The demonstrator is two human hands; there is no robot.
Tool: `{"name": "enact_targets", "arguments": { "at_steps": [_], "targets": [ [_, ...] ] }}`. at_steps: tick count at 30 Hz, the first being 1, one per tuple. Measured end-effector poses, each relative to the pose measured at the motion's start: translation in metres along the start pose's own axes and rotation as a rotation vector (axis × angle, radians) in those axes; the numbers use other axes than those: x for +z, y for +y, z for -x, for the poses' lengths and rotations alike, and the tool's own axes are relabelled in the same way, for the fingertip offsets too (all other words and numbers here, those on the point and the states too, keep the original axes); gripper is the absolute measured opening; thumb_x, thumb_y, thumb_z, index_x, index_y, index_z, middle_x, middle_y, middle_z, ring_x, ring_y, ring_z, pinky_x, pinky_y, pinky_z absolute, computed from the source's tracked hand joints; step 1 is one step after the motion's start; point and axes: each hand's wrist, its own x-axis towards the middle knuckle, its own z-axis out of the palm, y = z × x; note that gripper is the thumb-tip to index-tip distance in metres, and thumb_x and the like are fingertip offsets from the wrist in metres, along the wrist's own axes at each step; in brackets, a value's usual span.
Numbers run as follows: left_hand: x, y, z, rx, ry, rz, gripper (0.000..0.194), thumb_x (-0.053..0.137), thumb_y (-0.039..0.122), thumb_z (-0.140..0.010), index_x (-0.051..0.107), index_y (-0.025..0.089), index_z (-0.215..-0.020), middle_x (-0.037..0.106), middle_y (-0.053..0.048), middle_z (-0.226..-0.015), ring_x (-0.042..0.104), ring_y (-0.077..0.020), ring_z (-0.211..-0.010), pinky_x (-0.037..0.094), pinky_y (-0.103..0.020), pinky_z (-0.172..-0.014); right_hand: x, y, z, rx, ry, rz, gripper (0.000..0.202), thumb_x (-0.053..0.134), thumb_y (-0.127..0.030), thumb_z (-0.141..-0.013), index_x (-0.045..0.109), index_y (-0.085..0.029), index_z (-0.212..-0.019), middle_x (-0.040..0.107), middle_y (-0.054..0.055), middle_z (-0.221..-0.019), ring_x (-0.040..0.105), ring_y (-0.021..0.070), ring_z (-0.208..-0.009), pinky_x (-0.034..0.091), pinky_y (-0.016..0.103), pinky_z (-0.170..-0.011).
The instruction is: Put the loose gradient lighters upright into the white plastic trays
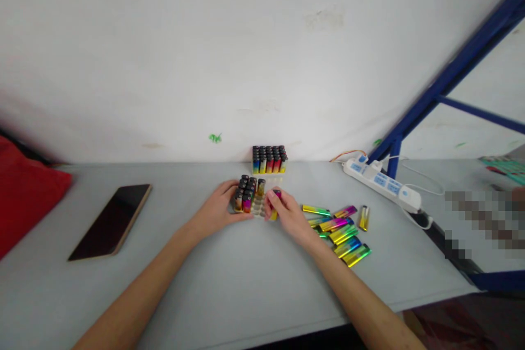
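A clear holder tray with round slots stands on the table, its left part filled with upright black-topped lighters. My left hand is closed around the left side of this tray, thumb along the near edge. Between the thumb and fingers of my right hand is a yellow and magenta lighter, held upright at the tray's right end; the fingers partly cover it. Several shiny lighters in yellow, green, blue and magenta lie in a loose pile to the right of my right hand.
A full block of lighters stands against the wall. A dark-screened phone or tablet and red cloth are left. At right are a white power strip with cables and a blue metal frame.
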Motion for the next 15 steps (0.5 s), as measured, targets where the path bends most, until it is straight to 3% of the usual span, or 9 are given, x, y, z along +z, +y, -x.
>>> {"name": "enact_targets", "arguments": {
  "at_steps": [4, 9, 15],
  "targets": [
    [0.0003, -0.0020, -0.0003, 0.012, 0.000, 0.000, 0.075, 0.100, 0.065, -0.083, 0.078, 0.021, -0.140, 0.078, -0.020, -0.153, 0.074, -0.0468, -0.146, 0.059, -0.068, -0.130, 0.0026, -0.0015, 0.0050, 0.092, 0.011, -0.049, 0.076, 0.064, -0.104, -0.091, 0.053, -0.029, -0.082, 0.039, -0.010, -0.063, 0.036, 0.0139, -0.055, 0.032, 0.029, -0.053],
    [-0.0015, -0.0009, -0.0004, -0.012, -0.006, 0.016, 0.077, 0.099, 0.067, -0.082, 0.078, 0.023, -0.142, 0.077, -0.020, -0.155, 0.072, -0.0480, -0.149, 0.058, -0.068, -0.132, -0.0013, -0.0071, 0.0074, 0.083, 0.116, 0.087, 0.065, 0.063, -0.087, -0.097, 0.050, -0.028, -0.072, 0.039, -0.007, -0.062, 0.037, 0.0147, -0.060, 0.028, 0.030, -0.055],
    [-0.0030, 0.0036, -0.0022, -0.046, -0.019, 0.030, 0.075, 0.098, 0.067, -0.081, 0.080, 0.023, -0.139, 0.077, -0.020, -0.156, 0.071, -0.0507, -0.149, 0.056, -0.069, -0.133, -0.0036, -0.0050, 0.0082, 0.052, 0.199, 0.187, 0.035, 0.061, -0.059, -0.090, 0.055, -0.028, -0.076, 0.042, -0.007, -0.063, 0.038, 0.0152, -0.062, 0.029, 0.030, -0.060]
  ]
}}
